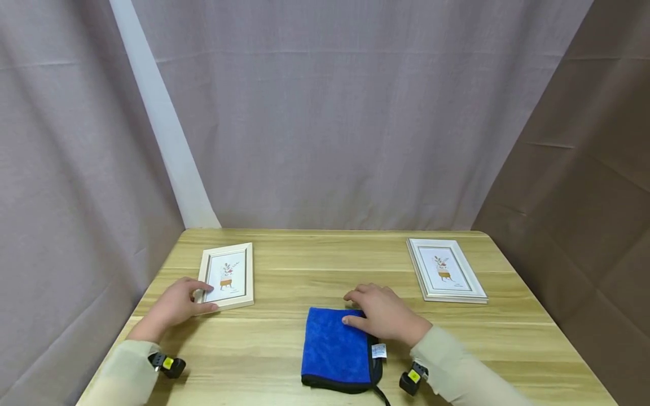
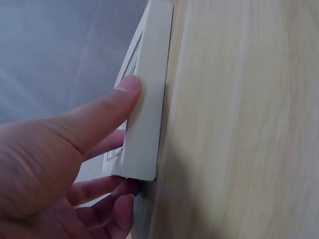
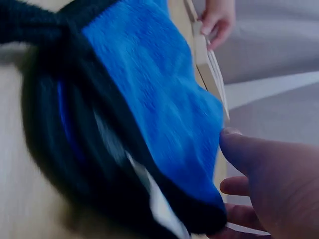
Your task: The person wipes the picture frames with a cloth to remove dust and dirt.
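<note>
At the table's left, my left hand (image 1: 175, 303) holds the near left corner of a cream picture frame (image 1: 249, 276), which lies face up with a plant print. In the left wrist view, the thumb presses the frame's near edge (image 2: 147, 99) and the other fingers bend about the corner. My right hand (image 1: 388, 316) lies over the far right corner of a folded blue cloth (image 1: 335, 349) with black trim. Its thumb touches the cloth, while the loosely bent fingers reach past the far edge. The fingertips are partly hidden in the right wrist view.
A white picture frame (image 1: 416, 265) with a similar print lies at the far right of the wooden table (image 1: 304, 270). The cloth has a white label (image 1: 378, 351) and a black loop (image 1: 381, 395). Grey curtains (image 1: 325, 141) hang behind the table.
</note>
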Action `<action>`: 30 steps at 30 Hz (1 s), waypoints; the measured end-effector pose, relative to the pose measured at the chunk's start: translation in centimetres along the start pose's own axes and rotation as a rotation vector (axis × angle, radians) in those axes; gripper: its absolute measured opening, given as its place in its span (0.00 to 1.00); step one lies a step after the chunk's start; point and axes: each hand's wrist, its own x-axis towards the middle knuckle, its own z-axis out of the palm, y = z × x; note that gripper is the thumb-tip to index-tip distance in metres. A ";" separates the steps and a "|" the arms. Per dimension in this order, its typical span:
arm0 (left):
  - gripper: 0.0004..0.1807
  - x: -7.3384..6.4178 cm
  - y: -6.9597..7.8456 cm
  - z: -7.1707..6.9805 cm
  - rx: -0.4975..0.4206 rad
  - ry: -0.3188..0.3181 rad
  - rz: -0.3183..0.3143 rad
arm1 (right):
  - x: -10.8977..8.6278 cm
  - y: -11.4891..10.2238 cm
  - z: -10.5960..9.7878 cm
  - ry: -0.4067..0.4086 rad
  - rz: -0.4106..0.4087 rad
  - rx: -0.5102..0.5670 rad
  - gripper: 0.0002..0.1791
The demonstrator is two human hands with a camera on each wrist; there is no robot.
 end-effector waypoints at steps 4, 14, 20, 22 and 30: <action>0.31 1.0 1.6 0.9 -0.014 -0.007 -0.021 | 0.5 -0.9 0.7 -0.010 -0.012 -0.025 0.24; 0.31 3.9 6.9 4.9 -0.023 -0.010 0.008 | 0.8 -1.1 1.8 -0.034 -0.036 -0.086 0.18; 0.30 5.5 10.5 7.0 -0.005 -0.034 0.013 | 0.8 -0.8 2.2 -0.038 -0.015 -0.060 0.18; 0.30 5.8 11.6 7.7 -0.005 -0.045 0.012 | 0.8 -0.7 2.2 -0.041 -0.015 -0.052 0.18; 0.30 7.2 14.7 9.8 -0.040 -0.066 0.057 | 1.1 -0.8 2.3 -0.055 -0.030 -0.035 0.16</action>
